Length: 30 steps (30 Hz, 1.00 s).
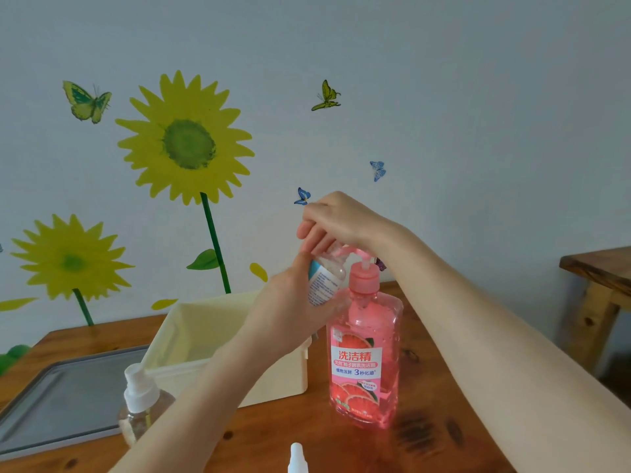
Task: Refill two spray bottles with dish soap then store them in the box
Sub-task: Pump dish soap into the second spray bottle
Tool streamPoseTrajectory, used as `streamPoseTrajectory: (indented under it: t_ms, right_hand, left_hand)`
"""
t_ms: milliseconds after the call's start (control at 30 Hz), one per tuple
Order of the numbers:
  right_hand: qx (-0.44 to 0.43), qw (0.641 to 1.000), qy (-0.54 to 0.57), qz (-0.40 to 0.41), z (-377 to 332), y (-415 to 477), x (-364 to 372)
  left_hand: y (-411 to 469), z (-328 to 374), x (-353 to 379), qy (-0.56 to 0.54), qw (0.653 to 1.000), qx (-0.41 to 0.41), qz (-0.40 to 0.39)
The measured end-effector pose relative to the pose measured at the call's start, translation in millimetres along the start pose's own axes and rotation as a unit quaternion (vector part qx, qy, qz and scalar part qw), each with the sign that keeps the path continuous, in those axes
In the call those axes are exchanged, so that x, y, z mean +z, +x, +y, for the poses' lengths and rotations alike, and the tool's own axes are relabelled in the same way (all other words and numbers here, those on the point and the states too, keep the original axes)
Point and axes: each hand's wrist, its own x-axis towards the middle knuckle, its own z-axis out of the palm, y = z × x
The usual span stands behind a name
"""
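Observation:
A pink dish soap bottle (pixel 364 363) with a pump top stands on the wooden table (pixel 426 404). My left hand (pixel 293 308) grips a small clear bottle with a white and blue label (pixel 324 279), tilted with its mouth under the pump spout. My right hand (pixel 336 221) rests on top of the pump head (pixel 348 250), fingers extended over it. A second clear spray bottle (pixel 141 401) with a white sprayer stands at the front left. A white spray head (pixel 297 459) shows at the bottom edge. The cream box (pixel 191 336) sits open behind my left arm.
A grey metal tray (pixel 65 397) lies at the left on the table. A wall with sunflower and butterfly stickers is close behind. Another wooden table (pixel 601 268) stands at the right, apart from this one.

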Motion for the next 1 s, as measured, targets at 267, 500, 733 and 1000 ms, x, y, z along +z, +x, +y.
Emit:
streamPoseTrajectory:
  t_ms: [267,500,733,1000]
  right_hand:
    - [0.003,1.0,-0.023,-0.007,2,-1,7]
    - [-0.009,1.0,-0.01,0.014,7,-3,9]
    - [-0.016,0.999,0.014,0.026,0,-4,1]
    - [-0.009,1.0,-0.004,0.013,5,-2,8]
  left_hand:
    - [-4,-3,0,-0.001,1.0,-0.002,-0.017]
    - [-6,-2,7,0.028,1.0,-0.009,-0.01]
    - [1,3,-2,0.067,0.998,0.017,0.003]
    - [-1,-4,1,0.037,0.999,0.007,-0.02]
